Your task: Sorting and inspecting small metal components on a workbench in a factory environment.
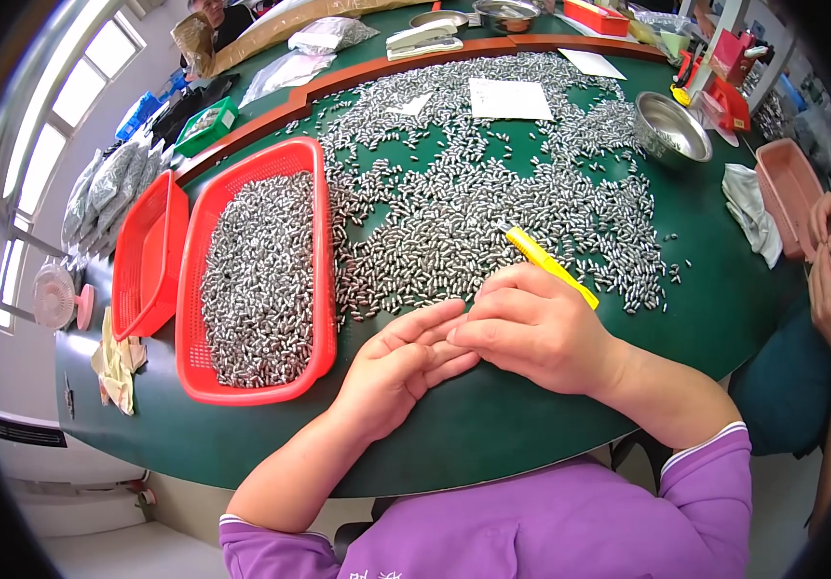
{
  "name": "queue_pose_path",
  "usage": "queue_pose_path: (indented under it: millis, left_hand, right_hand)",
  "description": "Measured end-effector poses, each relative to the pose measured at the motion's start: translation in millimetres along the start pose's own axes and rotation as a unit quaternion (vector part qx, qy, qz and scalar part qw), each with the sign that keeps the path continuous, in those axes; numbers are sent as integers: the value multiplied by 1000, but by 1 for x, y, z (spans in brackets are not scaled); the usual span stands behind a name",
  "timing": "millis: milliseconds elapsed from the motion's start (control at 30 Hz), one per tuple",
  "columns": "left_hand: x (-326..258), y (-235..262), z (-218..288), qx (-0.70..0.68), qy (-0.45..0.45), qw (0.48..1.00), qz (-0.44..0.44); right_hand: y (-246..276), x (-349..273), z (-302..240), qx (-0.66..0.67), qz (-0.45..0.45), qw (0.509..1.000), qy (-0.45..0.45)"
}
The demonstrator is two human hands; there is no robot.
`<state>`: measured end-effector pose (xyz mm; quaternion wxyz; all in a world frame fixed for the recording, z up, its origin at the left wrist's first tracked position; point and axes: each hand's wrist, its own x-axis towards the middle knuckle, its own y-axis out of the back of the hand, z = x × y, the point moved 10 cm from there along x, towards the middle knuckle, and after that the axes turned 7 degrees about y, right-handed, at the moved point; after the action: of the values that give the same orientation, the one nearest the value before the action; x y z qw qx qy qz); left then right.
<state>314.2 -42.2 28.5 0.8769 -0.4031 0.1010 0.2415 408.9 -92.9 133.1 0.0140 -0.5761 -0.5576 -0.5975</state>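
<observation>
My left hand (401, 365) is turned palm up over the near part of the table, its fingers stretched out and slightly curved. Above its fingertips my right hand (541, 333) is closed in a pinch, thumb and fingers pressed together; anything between them is hidden. Just beyond the right knuckles lies a yellow pen-shaped tool (550, 264) with a pale tip, over the edge of the loose pieces. Many small, shiny silver oval metal pieces (454, 232) are spread across the table past both hands. More fill the red perforated basket (325, 318) left of my left hand.
An empty red basket (145, 265) stands farther left, near a pink fan (60, 297). Paper sheets (510, 99) lie on the pieces. A steel bowl (671, 130) sits back right. Another person's hands (830, 251) work beside a pink tray (787, 188). A brown rail (377, 75) borders the back.
</observation>
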Motion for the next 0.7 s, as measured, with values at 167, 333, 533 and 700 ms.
queue_pose_path:
  millis: [167,333,533,700]
  left_hand:
    - [0,3,-3,12,-14,1000,7]
    - [-1,3,-4,32,-18,999,17]
    - [-1,1,-6,64,-10,998,12]
    - [1,3,-6,86,-44,995,-10]
  right_hand:
    - [-12,0,-7,-59,-37,997,31]
    - [-19,-4,-1,-69,-76,995,-2]
    - [-19,-7,9,-25,-77,995,-61]
    - [-23,-8,4,-58,-99,993,-40]
